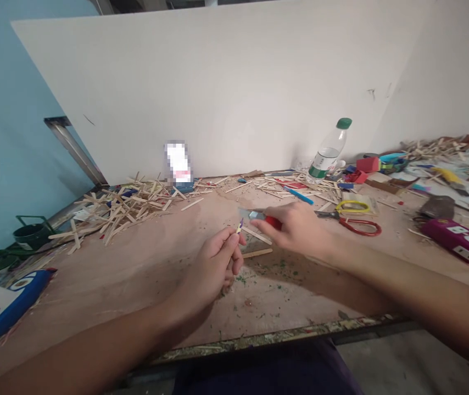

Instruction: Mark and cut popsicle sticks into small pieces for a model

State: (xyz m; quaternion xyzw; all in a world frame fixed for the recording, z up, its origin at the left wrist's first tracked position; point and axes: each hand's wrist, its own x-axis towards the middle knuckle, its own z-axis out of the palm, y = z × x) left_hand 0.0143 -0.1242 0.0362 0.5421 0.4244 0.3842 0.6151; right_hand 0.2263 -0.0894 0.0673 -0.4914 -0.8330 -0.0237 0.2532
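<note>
My left hand (pixel 217 258) is closed, pinching a small slim stick (pixel 240 225) with a purple tip and a pale yellowish part; its exact kind I cannot make out. My right hand (pixel 302 227) is wrapped round a utility knife (pixel 273 221) with a red handle. The knife's blade points left, just above and beside the tip of the stick; whether they touch I cannot tell. Beneath the hands, wooden craft sticks (pixel 257 253) and green crumbs (pixel 278 274) lie on the wooden table (pixel 156 291).
Scissors (pixel 360 226) with red and yellow handles lie right of my right hand. Behind stand a bottle (pixel 325 159) and a blurred phone (pixel 179 162). Piled craft sticks (pixel 131 211) cover the back left. A purple case (pixel 461 241) is at right, a blue-and-white object (pixel 16 299) at left.
</note>
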